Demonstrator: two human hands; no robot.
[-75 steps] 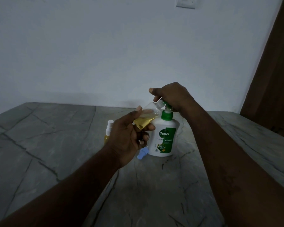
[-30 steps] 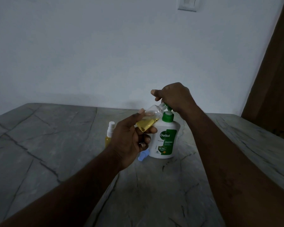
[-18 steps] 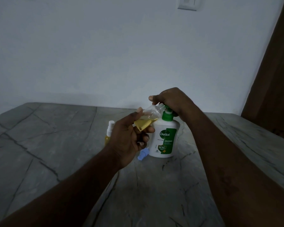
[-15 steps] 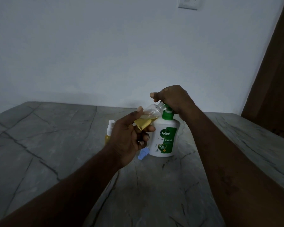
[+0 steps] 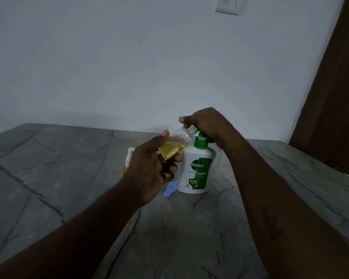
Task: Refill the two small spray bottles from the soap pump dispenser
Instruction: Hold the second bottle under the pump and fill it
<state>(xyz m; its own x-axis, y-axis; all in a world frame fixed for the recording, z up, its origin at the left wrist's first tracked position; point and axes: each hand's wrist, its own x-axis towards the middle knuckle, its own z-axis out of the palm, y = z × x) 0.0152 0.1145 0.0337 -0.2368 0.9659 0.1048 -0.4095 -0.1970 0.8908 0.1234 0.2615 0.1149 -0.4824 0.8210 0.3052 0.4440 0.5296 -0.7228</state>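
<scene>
Yellow soap half-fills the open spray bottle (image 5: 174, 144) your left hand (image 5: 149, 170) grips, tilted at the Dettol dispenser (image 5: 197, 170) nozzle; your right hand (image 5: 205, 122) presses the pump. Behind your left hand, the capped second bottle (image 5: 128, 162) looks filled.

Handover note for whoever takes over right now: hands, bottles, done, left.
Left hand: shut on the open spray bottle, tilted, neck up at the pump spout, partly filled with yellow soap.
Right hand: on the pump head of the soap dispenser, which stands on the table.
Second spray bottle: upright behind the left hand, capped, yellow liquid inside.
Blue cap: on the table by the dispenser's base.
Done: second bottle looks filled.
Left: finish pumping, recap the held bottle.
</scene>
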